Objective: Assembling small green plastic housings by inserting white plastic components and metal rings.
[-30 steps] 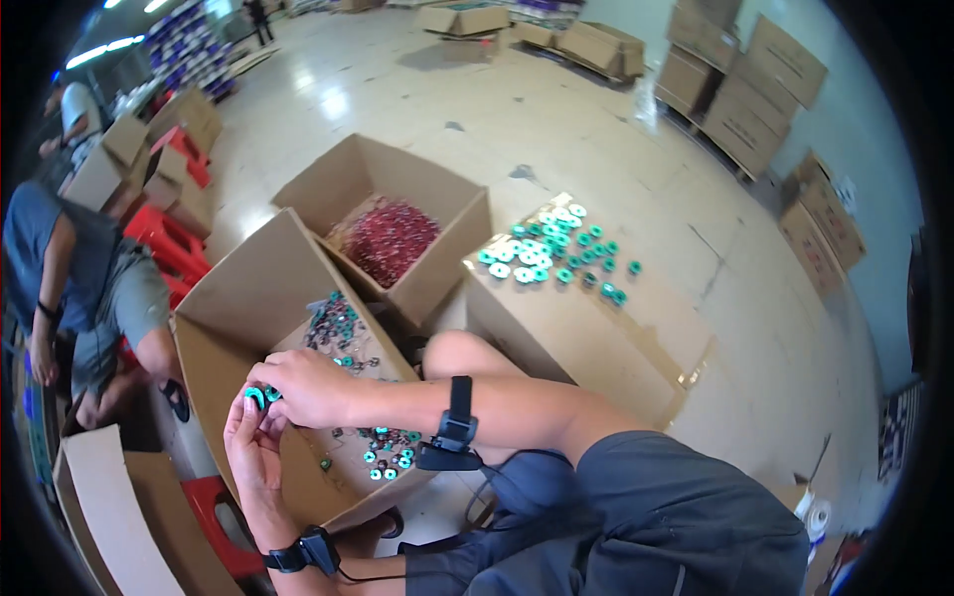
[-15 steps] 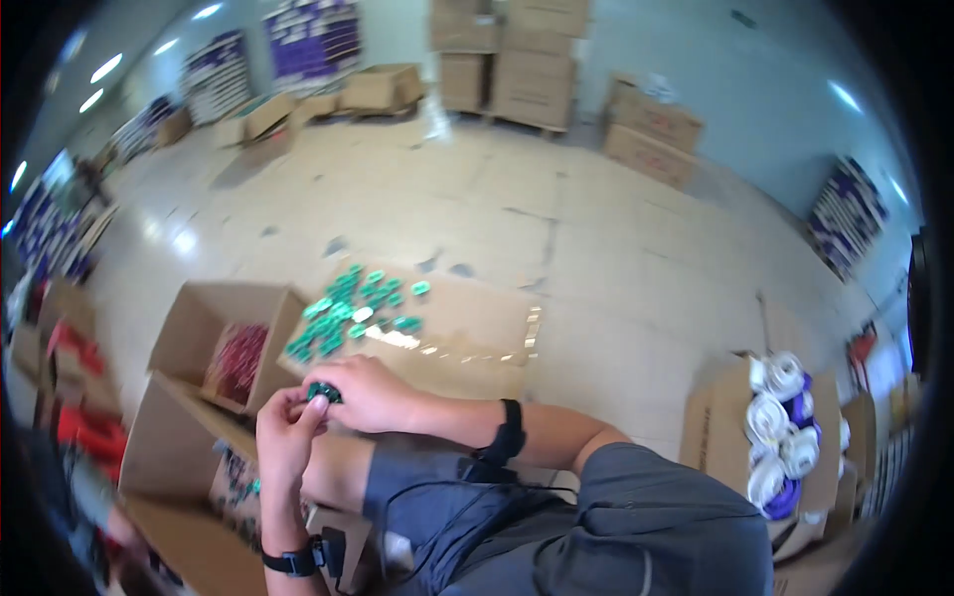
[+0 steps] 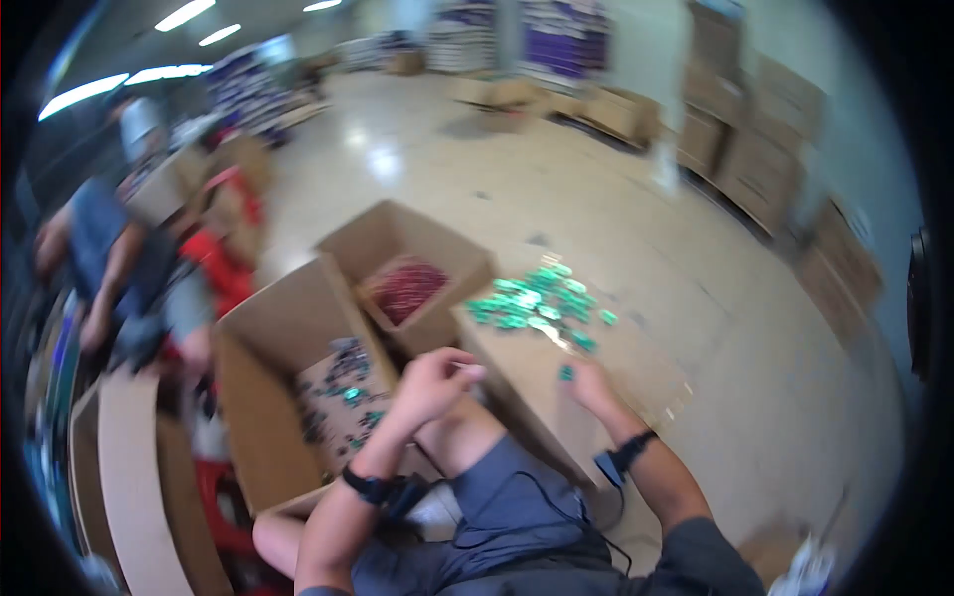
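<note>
My left hand (image 3: 435,389) hovers over my thigh, beside the near carton, with its fingers curled in toward the thumb. Blur hides what it holds, if anything. Over the near side of a cardboard surface (image 3: 636,363), my right hand (image 3: 594,389) pinches a small green piece (image 3: 566,373). A loose heap of similar green pieces (image 3: 532,303) lies on that cardboard, just beyond my right hand. To the left, an open carton (image 3: 263,407) holds scattered small dark parts (image 3: 343,372) and a few green ones.
Behind the near carton stands another open carton (image 3: 383,223) with red pieces (image 3: 407,290) inside. A person (image 3: 109,248) sits at the far left, near red objects (image 3: 214,263). Stacked cartons (image 3: 760,149) line the wall at the back right.
My view has swung left, so the cartons appear further right. My hands, together around a small dark-and-green item before, are now apart; the right has moved toward the green heap.
</note>
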Demonstrator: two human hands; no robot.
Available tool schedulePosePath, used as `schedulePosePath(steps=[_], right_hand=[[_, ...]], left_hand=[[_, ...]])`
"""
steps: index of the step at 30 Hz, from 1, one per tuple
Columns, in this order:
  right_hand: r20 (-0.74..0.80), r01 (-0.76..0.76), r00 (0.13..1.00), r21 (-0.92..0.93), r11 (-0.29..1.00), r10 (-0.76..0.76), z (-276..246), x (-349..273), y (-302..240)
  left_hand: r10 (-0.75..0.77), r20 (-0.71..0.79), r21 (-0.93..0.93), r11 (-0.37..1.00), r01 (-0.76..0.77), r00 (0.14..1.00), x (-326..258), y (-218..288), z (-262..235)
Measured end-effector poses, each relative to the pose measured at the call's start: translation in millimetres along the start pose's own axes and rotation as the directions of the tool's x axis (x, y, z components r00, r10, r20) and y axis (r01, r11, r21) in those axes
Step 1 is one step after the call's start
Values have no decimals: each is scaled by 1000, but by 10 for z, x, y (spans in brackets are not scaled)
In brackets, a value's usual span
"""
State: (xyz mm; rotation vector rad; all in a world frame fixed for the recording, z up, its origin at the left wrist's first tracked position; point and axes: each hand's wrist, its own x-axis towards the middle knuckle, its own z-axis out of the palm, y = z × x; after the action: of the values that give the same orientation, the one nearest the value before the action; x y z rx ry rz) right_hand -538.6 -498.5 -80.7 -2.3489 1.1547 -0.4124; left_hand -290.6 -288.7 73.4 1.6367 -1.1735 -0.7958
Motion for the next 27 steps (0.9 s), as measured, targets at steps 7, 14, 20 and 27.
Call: schedulePosePath(steps=[7, 14, 20, 27], right_hand=[[-8, 263, 964, -151, 953, -267, 274, 636, -552], [33, 343, 939, -95, 935, -341, 370, 717, -335], [353, 362, 898, -253, 897, -262, 289, 625, -604], [144, 219, 971, -221, 950, -190, 455, 660, -612]], left_hand=[[-59, -213, 131, 987, 88, 975, -472, -92, -504], [-10, -309, 172, 983, 66, 951, -424, -155, -612], [-146, -429, -11, 988, 156, 891, -264, -978, -959], [-72, -345, -13, 997, 72, 936, 514, -1317, -1617]])
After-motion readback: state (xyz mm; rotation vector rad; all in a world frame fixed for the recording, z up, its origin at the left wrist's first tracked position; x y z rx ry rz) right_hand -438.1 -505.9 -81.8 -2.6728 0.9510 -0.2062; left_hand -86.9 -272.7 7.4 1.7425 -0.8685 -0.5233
